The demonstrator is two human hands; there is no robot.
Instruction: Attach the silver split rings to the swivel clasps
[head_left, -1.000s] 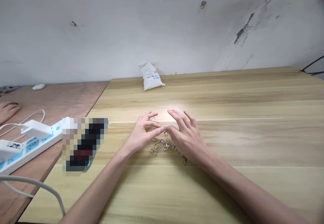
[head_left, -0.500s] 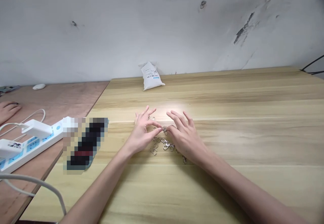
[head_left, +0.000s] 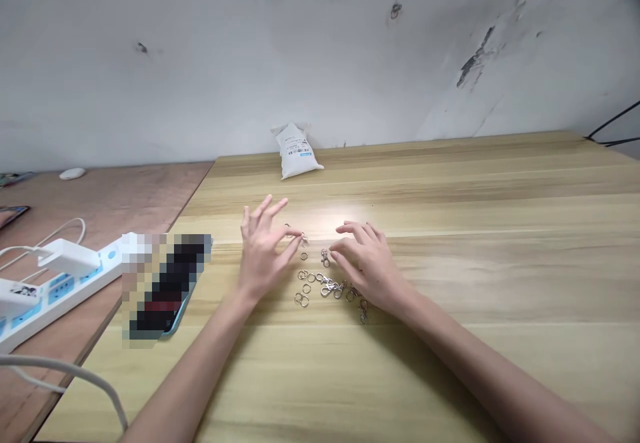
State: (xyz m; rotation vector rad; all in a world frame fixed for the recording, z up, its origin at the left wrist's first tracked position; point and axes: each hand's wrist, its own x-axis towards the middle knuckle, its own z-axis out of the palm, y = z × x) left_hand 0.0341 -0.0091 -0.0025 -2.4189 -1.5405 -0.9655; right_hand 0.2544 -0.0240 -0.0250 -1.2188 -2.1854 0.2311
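Note:
Several small silver split rings and swivel lobster clasps (head_left: pixel 320 283) lie scattered on the light wood table (head_left: pixel 450 276). My left hand (head_left: pixel 263 253) hovers at their upper left, fingers spread, its fingertips close beside a small ring (head_left: pixel 303 237). My right hand (head_left: pixel 365 263) rests to the right of the pile, fingers apart and curved, nearest a single clasp (head_left: pixel 325 257). Neither hand shows anything held. Its palm hides any pieces lying underneath.
A pixelated object with a blue edge (head_left: pixel 165 286) lies left of the hands. Beyond the table's left edge, a brown board carries a white power strip (head_left: pixel 60 283) with plugged-in chargers and cables. A white sack (head_left: pixel 296 151) stands against the wall.
My left hand has drawn back to the left and its fingers have spread. My right hand has moved slightly down and away from the clasp. The rings and clasps now show more clearly between them.

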